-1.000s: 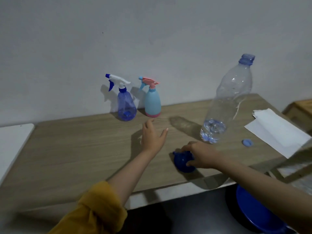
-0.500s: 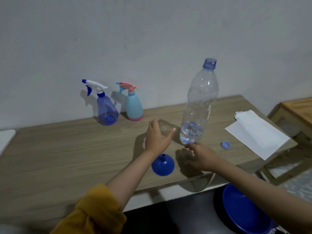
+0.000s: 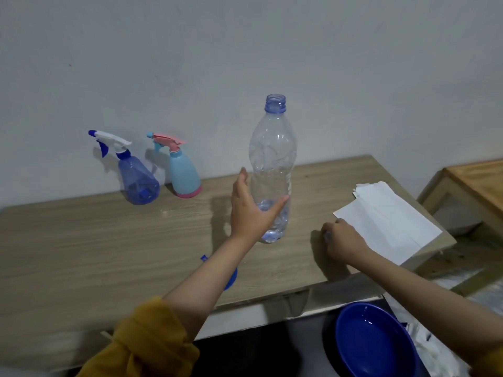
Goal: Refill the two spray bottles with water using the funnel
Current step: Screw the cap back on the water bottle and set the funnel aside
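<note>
Two spray bottles stand at the back of the wooden table by the wall: a translucent blue spray bottle with a white trigger, and a light blue spray bottle with a pink trigger. A tall clear water bottle stands uncapped with a little water at the bottom. My left hand wraps around its lower part. My right hand rests on the table to the right, fingers closed on the small blue bottle cap. The blue funnel lies under my left forearm, mostly hidden.
White paper sheets lie on the table's right end. A blue bowl sits below the table's front edge at lower right. A wooden stool stands to the right of the table.
My left hand reached the water bottle and closed around it. My right hand left the funnel, moved right and closed on the bottle cap. The view shifted to the right.
</note>
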